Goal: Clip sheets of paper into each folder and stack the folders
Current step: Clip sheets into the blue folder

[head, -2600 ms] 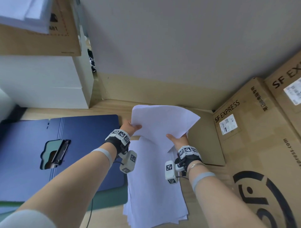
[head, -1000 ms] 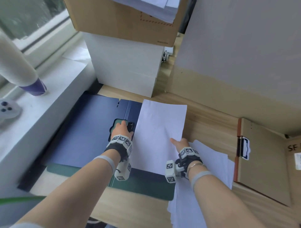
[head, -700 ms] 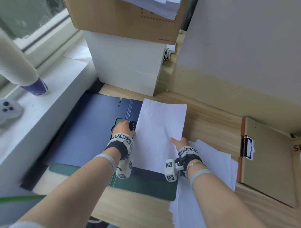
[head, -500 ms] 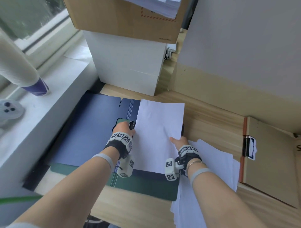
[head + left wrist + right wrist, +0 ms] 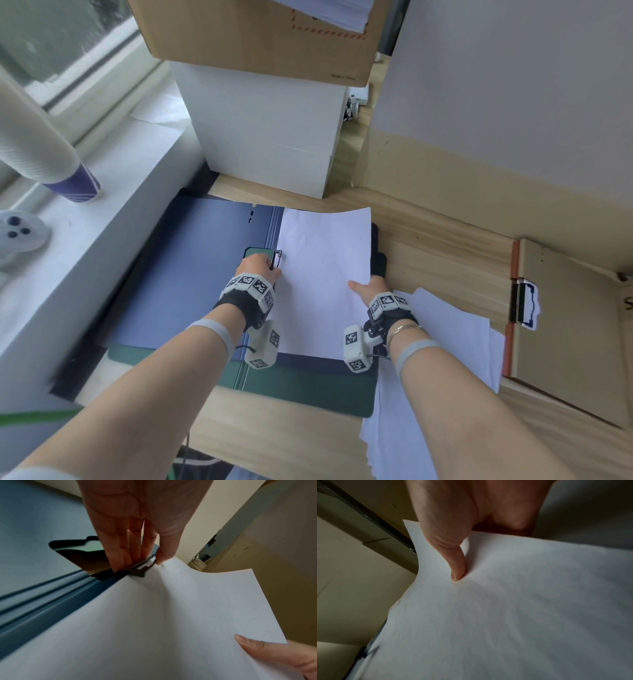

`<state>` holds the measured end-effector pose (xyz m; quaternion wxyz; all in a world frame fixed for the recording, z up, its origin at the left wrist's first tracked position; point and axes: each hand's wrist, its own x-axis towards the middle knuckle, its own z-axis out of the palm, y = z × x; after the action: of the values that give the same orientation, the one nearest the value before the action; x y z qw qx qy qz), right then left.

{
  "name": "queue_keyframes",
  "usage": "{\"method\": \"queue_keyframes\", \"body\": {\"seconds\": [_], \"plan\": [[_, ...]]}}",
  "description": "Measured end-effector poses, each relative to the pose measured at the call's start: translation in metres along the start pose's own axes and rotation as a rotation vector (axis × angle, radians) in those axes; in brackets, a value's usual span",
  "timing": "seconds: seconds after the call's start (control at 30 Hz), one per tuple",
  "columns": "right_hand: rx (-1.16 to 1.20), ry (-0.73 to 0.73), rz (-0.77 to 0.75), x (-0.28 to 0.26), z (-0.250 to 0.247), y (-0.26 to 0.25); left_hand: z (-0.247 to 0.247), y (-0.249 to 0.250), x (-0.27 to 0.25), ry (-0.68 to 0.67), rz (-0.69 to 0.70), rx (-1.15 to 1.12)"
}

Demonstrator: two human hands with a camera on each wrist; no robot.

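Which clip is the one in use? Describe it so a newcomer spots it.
Start at the open blue folder by the windowsill. At its spine, under the left hand, sits a dark clip. Unlike the tan folder's clip, fingers are on it and paper meets it.

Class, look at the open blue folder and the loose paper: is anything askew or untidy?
Yes. The loose paper pile right of the blue folder is fanned out unevenly. The sheet at the clip bows upward, pinched by the right hand.
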<state>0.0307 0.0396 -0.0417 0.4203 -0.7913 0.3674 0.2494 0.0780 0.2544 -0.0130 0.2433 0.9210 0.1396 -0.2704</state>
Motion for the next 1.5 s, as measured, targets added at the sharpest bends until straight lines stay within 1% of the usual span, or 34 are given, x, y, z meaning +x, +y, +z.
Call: {"method": "queue_keyframes", "body": {"seconds": [0.13, 0.43, 0.87, 1.0, 1.13, 1.23, 1.3, 1.37, 1.43, 1.5], "plan": [[-0.007, -0.017, 0.002, 0.000, 0.001, -0.003, 0.002, 0.002, -0.001, 0.012, -0.013, -0.003], [-0.022, -0.001, 0.000, 0.007, 0.002, 0.000, 0.004, 0.006, -0.004, 0.013, -0.042, 0.007], [-0.041, -0.004, 0.002, 0.003, 0.000, 0.009, 0.004, 0.009, -0.008, -0.012, -0.012, 0.098], [-0.034, -0.024, 0.001, 0.001, 0.000, 0.009, 0.008, 0.010, -0.008, 0.015, 0.025, 0.151], [0.001, -0.030, -0.018, 0.001, 0.001, 0.010, 0.015, 0.013, -0.011, 0.048, 0.017, 0.211], [0.125, 0.008, -0.086, -0.001, -0.004, 0.013, 0.020, 0.014, -0.012, 0.063, 0.010, 0.196], [0.161, 0.088, -0.109, -0.004, -0.011, 0.015, 0.022, 0.013, -0.012, 0.070, 0.000, 0.170], [0.136, 0.151, -0.054, -0.005, -0.019, 0.018, 0.023, 0.012, -0.012, 0.072, -0.012, 0.141], [0.088, 0.152, -0.005, -0.007, -0.023, 0.020, 0.023, 0.011, -0.011, 0.071, -0.016, 0.113], [0.049, 0.138, -0.009, -0.011, -0.026, 0.021, 0.024, 0.010, -0.010, 0.067, -0.016, 0.083]]}}
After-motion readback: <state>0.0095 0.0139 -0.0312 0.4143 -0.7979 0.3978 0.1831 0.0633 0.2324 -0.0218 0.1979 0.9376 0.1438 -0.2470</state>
